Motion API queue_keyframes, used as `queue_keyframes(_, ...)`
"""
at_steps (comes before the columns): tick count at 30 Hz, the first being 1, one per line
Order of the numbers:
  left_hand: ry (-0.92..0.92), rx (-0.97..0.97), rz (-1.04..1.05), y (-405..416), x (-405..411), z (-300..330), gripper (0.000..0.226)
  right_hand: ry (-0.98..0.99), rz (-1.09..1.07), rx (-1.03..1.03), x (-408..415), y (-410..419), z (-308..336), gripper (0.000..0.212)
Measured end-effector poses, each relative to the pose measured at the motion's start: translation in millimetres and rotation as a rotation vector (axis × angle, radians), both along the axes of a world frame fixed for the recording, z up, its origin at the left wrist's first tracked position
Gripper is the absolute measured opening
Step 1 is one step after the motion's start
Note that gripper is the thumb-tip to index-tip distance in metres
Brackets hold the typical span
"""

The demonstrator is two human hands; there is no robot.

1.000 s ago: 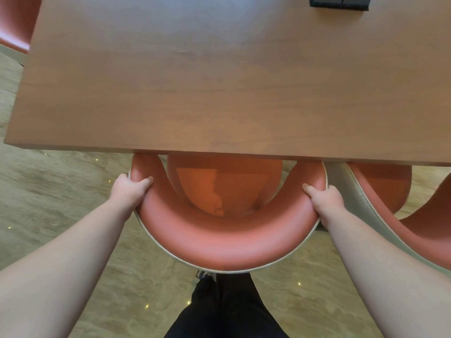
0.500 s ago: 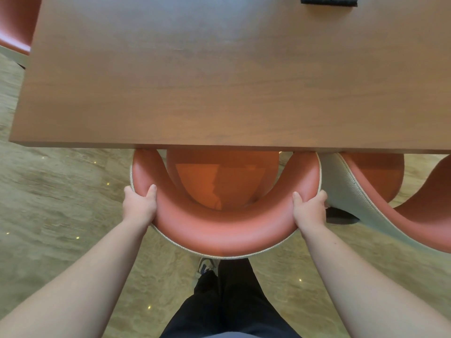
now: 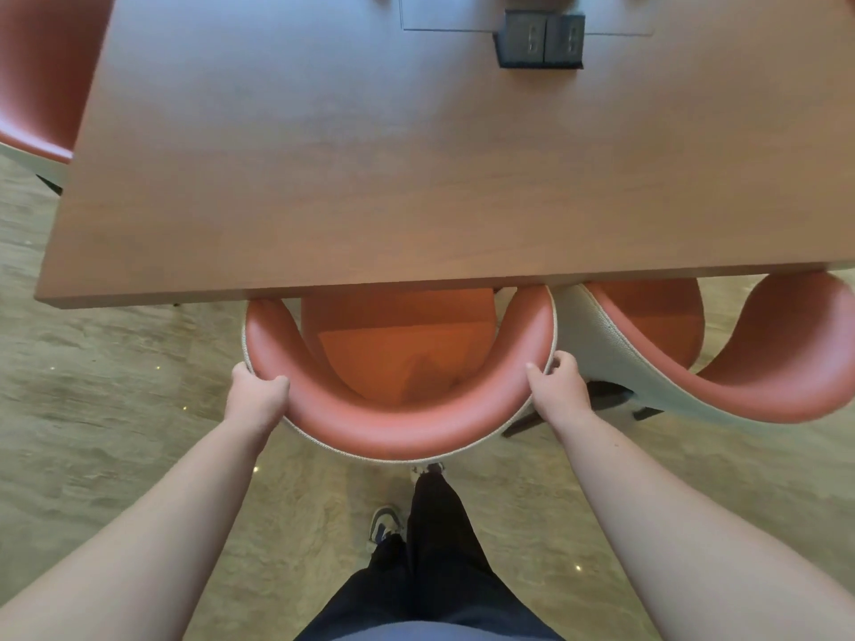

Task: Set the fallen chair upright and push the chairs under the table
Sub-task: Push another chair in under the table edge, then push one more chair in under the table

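Hands, left [image 3: 256, 396] and right [image 3: 559, 388], both clamped on curved red leather chair back [image 3: 398, 425], seat partly under brown wooden table's [image 3: 370, 178] near edge.

socket box [image 3: 540, 39]: dark, recessed | floor [image 3: 115, 409]: beige stone | shoes [image 3: 384, 522]: sneakers | trousers [image 3: 435, 571]: dark

Chair [image 3: 398, 427] partly under table [image 3: 416, 178].

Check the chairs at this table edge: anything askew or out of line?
Yes. The chair on the right sits turned at an angle to the table, its back swung outward beside the centre chair, which both hands hold squarely. Nothing looks damaged.
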State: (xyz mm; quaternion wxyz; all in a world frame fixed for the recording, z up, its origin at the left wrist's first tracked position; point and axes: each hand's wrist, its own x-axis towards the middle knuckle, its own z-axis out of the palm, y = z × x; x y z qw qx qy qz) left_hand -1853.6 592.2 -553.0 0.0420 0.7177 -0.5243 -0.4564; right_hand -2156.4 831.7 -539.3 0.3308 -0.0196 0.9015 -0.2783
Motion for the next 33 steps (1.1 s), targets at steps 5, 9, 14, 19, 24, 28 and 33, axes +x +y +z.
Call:
queue_keyframes(5,0.134,-0.053,-0.057,34,5,38,0.057,-0.036,-0.053,-0.189,40,32,45,0.047)
queue_keyframes(9,0.335,0.016,-0.054,57,3,78,0.035,0.008,-0.058,-0.335,61,55,81,0.031)
queue_keyframes(14,0.484,-0.08,-0.117,81,-7,138,0.032,0.086,-0.01,-0.512,62,81,133,0.025)
queue_keyframes(19,0.566,-0.213,-0.148,116,-31,181,0.029,0.131,0.011,-0.628,33,113,182,0.026)
queue_keyframes(24,0.63,-0.299,-0.117,172,-59,212,0.029,0.125,0.082,-0.689,5,164,210,0.022)
queue_keyframes(28,0.668,-0.348,-0.111,217,-80,228,0.029,0.104,0.096,-0.764,-13,203,220,0.021)
queue_keyframes(33,0.713,-0.407,-0.119,252,-91,244,0.03,0.123,0.161,-0.828,-28,234,232,0.02)
